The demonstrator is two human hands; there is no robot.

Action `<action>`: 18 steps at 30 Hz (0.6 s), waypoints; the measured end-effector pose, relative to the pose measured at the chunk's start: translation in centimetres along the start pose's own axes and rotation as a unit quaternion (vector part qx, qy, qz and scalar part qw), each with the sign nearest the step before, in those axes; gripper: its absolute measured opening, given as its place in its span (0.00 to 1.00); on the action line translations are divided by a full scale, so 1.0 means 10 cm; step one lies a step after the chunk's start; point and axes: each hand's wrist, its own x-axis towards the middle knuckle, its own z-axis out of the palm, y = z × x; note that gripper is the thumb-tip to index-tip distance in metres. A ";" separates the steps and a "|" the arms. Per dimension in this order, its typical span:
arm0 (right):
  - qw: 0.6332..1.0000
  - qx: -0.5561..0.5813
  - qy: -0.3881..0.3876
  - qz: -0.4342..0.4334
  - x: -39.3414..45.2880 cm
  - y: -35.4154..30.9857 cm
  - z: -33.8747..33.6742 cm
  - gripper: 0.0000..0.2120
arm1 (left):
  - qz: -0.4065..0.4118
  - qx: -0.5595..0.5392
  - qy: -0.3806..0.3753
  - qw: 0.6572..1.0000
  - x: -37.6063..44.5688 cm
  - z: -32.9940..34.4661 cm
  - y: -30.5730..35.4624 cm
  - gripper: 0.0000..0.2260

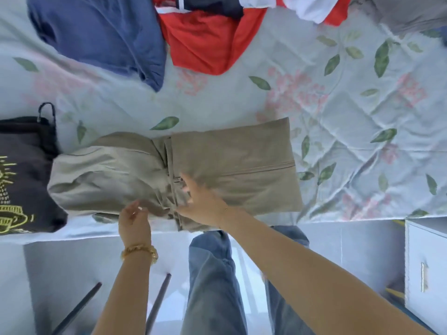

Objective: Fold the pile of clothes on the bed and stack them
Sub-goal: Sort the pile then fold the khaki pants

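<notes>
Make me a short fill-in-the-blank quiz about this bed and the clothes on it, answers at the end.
1. Both hands work on the ____-coloured garment at the bed's near edge.
2. The right hand rests on it with fingers ____.
3. The red garment lies beside a ____ one.
4. The left wrist wears a ____ bracelet.

Answers: beige; straight; blue; gold
</notes>
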 end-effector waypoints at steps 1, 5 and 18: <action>0.999 -0.022 0.014 -0.022 0.02 0.02 0.05 0.36 | -0.016 -0.011 0.020 1.000 0.07 -0.07 -0.06 0.15; 0.953 -0.156 0.231 -0.122 -0.03 0.25 0.01 0.23 | -0.176 -0.037 0.127 0.976 0.35 -0.36 -0.22 0.29; 0.883 -0.462 0.066 -0.047 0.27 0.62 0.07 0.42 | -0.069 -0.376 -0.149 0.912 0.92 -0.73 0.23 0.20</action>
